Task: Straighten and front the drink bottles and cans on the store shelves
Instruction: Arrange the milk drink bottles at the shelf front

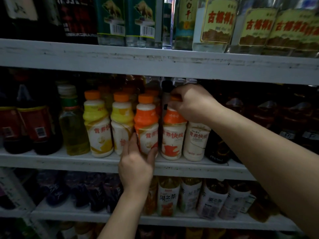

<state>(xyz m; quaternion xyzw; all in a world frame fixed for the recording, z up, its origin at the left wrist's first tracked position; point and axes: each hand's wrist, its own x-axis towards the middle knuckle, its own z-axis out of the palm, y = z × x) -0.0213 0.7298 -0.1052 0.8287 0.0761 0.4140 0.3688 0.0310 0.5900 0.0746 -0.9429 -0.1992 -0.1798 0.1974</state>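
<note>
A person's right forearm is crossing the frame from the lower right, its right hand [191, 104] clasping from above, fingers curled over the orange cap of a milk-drink bottle [174, 133] on the middle shelf [69, 161]. The left hand [136, 163] is coming up from below and gripping the lower body of the orange-label bottle [146, 128] just beside it, thumb on one side and fingers wrapped round the other. Both bottles are standing upright at the front of the row, touching each other, with two yellow-label bottles [97, 125] on the left and a pale bottle [196, 140] on the right pressing close. A green-capped tea bottle [72, 121] is standing further left, spirit bottles [214, 26] are lining the shelf above and tea drinks [168, 195] the one below. The job appears to be in mid-adjustment. The risk is looking plain: with the row packed this tightly, twisting either bottle could drag a neighbour askew, and pulling from the cap alone could tilt the bottle over the shelf's front lip.
</note>
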